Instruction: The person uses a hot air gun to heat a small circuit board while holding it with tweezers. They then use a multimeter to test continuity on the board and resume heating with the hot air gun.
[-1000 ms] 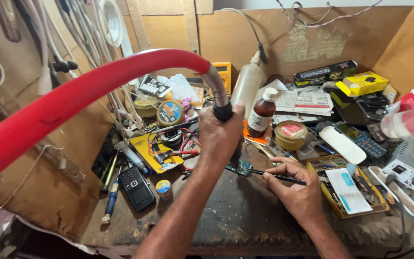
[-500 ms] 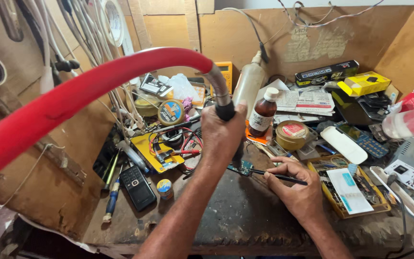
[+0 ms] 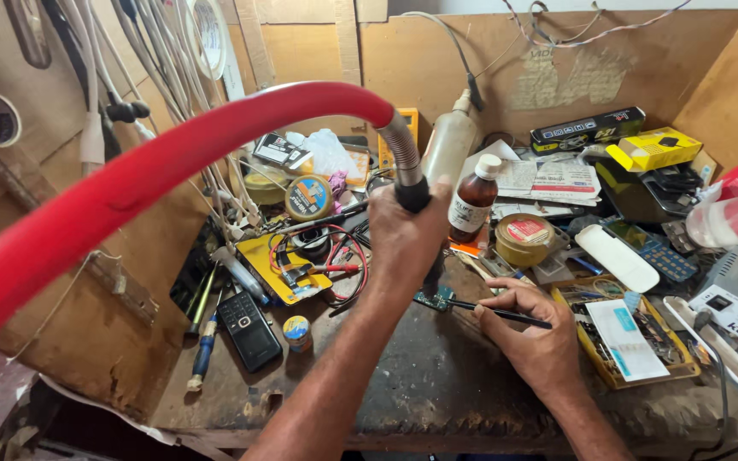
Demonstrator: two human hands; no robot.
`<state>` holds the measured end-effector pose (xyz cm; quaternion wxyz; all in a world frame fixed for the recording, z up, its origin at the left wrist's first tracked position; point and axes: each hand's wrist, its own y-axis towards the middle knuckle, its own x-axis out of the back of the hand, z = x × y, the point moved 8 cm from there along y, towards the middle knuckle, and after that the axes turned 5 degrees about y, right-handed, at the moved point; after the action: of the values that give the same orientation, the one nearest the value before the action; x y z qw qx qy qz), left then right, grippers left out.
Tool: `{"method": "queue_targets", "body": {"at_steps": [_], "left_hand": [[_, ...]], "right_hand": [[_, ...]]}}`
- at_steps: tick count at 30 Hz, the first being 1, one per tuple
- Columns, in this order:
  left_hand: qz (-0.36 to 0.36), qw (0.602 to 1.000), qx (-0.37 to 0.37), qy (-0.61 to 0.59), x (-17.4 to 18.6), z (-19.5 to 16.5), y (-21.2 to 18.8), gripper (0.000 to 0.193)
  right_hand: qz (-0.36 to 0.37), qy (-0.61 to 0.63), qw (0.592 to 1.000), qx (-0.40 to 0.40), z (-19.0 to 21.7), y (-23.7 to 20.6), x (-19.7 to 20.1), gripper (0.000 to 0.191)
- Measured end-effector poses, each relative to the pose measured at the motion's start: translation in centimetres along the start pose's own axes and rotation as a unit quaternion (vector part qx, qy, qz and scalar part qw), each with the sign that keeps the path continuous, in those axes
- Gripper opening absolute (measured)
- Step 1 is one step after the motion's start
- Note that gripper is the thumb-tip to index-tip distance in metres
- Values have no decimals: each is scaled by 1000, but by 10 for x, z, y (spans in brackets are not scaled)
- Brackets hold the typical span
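Hot-air handle (image 3: 413, 195), black, held upright in the left hand (image 3: 405, 243), fingers wrapped tight round it. Its nozzle points down at a small green circuit board (image 3: 435, 300) lying on the dark, scuffed workbench (image 3: 437, 384). A ribbed metal neck rises from the handle's top and joins a thick red hose (image 3: 155, 171) that arcs up and off to the left of the board.

Right hand (image 3: 533, 341) just right of the board, fingers pinched on thin black tweezers (image 3: 506, 314); tips reach to the board's edge under the nozzle.

Behind the board: brown bottle with white cap (image 3: 473, 199), a round yellow-brown tin (image 3: 524, 239) right of it.

Left of the board: yellow meter (image 3: 288, 266) tangled in red and black leads, a small round tin (image 3: 297, 332), a black keypad phone (image 3: 249, 329), a blue-handled screwdriver (image 3: 204, 350) furthest out.

Right of the board: open tray of small parts (image 3: 625, 341); a white remote-shaped case (image 3: 617, 257) behind it.
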<state>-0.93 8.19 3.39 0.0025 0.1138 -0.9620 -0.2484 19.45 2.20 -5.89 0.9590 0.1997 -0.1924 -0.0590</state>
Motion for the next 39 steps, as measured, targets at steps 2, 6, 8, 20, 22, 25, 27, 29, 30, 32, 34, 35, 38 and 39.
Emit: {"method": "queue_targets", "body": {"at_steps": [2,6,8,20,22,25,27,29,30,32,34,35,38,39], "left_hand": [[0,1000,4,-12,-3,-1,2,34],[-14,1000,25,-7,3,2,8,36],[1,999,40,-18,5,4,5,37],[-4,999,48,12,6,4,6,33],[-8,997,68,26,10,7,4,34],[-9,998,64,19,7,7,0,34],[6,1000,19,-12,1,0,-1,33],[-5,1000,5,-3,0,-3,2,33],[-10,1000,-1,0,1,-4,4,33],[-10,999,34,-3,4,2,5,34],[-6,998,58,1,6,7,5,35],[-1,998,65,6,7,8,4,35],[1,999,50,12,4,7,1,33],[1,999,40,11,2,5,0,33]], "right_hand": [[6,18,999,33,5,-1,0,14],[-2,-5,998,63,9,-1,1,14],[3,4,1000,-19,-3,0,0,14],[-8,-9,1000,24,2,-1,2,15],[-12,-16,1000,24,3,-1,1,14],[-9,2,1000,18,4,-1,-1,14],[-2,22,1000,1,3,-2,-1,14],[-5,22,1000,1,3,-2,0,14],[-8,21,1000,0,3,-2,1,14],[-12,-3,1000,16,5,-1,2,13],[-13,-15,1000,21,5,-1,2,13],[-13,-16,1000,18,4,0,1,14],[-3,18,1000,5,1,0,-1,15],[1,35,999,0,1,-1,-1,15]]}}
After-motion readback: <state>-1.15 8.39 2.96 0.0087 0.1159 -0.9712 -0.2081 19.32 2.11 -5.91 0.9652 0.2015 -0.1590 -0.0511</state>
